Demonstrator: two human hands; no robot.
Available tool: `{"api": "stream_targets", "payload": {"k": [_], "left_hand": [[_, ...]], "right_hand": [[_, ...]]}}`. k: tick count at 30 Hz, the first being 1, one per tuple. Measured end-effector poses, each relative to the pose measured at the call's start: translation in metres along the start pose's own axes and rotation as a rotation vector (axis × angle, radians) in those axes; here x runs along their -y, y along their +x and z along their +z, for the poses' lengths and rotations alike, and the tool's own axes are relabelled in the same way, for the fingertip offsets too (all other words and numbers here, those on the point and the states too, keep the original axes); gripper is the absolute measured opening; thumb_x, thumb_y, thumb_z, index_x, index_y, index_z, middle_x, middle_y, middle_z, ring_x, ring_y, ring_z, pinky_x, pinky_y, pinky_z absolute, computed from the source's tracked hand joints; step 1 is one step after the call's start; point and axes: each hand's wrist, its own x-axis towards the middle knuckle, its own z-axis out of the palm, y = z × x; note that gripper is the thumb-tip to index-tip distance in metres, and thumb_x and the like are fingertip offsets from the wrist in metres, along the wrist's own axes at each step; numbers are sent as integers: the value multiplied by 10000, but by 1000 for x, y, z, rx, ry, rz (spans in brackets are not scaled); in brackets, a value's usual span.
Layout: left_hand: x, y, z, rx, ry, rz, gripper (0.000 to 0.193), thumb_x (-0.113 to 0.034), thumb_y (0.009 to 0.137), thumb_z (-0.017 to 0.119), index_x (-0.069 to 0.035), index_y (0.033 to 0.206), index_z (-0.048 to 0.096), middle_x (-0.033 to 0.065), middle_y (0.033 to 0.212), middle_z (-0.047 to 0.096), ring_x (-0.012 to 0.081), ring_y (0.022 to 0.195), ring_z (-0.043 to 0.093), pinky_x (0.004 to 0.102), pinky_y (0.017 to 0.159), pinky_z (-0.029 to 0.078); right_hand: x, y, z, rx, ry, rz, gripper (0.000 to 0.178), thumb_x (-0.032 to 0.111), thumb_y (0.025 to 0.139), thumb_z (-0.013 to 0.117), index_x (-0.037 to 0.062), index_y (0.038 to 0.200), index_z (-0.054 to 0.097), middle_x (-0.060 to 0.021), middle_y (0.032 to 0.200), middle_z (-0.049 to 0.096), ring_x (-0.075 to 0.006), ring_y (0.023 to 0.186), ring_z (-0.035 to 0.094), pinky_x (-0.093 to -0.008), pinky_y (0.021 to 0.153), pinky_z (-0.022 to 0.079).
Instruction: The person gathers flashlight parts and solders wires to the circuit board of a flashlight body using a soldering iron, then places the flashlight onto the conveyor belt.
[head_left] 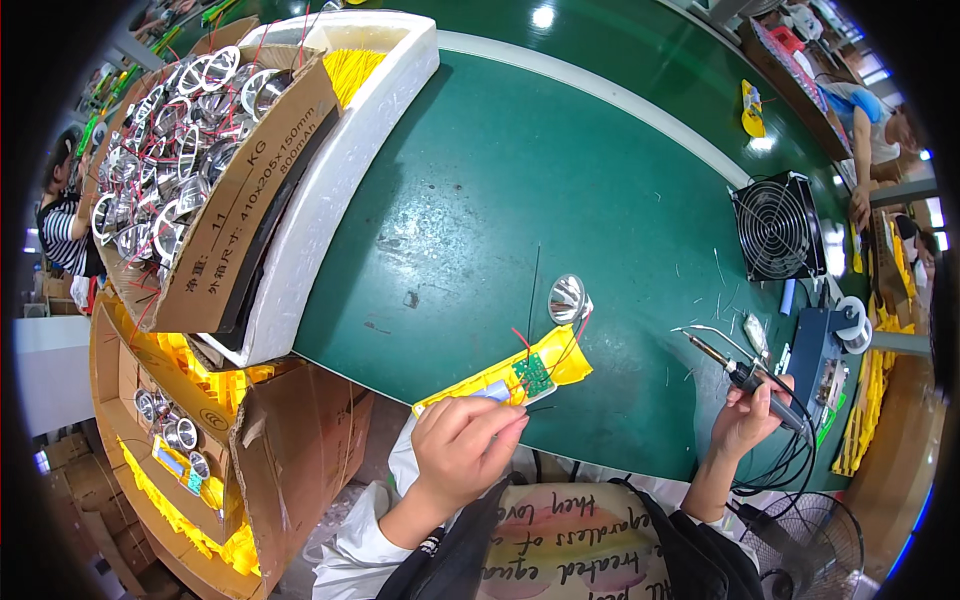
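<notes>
At the near edge of the green table lies a yellow plastic housing [572, 364], slanting up to the right. A green circuit board [533, 373] and a pale blue cylinder [493, 391] sit in it. Red and black wires run from the board; a silver cone-shaped reflector [568, 300] rests just beyond. My left hand [462, 452] is closed in a pinch at the housing's near side, and its fingertips hide what they hold. A soldering iron [712, 353] is gripped in my right hand [748, 418], its tip pointing up-left, apart from the board.
A white foam box [345, 190] and a cardboard carton [255, 185] heaped with reflectors stand at the left. On the right are a black fan [778, 230], a blue soldering station [812, 350] and a solder spool [852, 312]. Wire clippings dot the tabletop. Another person [862, 125] works farther right.
</notes>
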Motion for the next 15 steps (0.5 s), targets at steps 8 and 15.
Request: {"api": "stream_targets", "payload": {"k": [8,15], "left_hand": [[2,-2,3,-10,43,35,187,-93,582,686,-121,745,598,-10,671,537,161,547,494,270,478,361],[5,-2,5,-32,88,87,196,-101,566,681,-135,740,598,-21,671,532,148,541,487,263,478,352]], "right_hand": [[-1,-6,4,-43,60,19,215,169,778,538,47,840,373,-77,649,483,-110,456,456,-182,420,375],[-7,-6,0,-69,189,115,153,142,808,505,71,889,396,-45,723,490,-102,529,446,-198,465,361]]}}
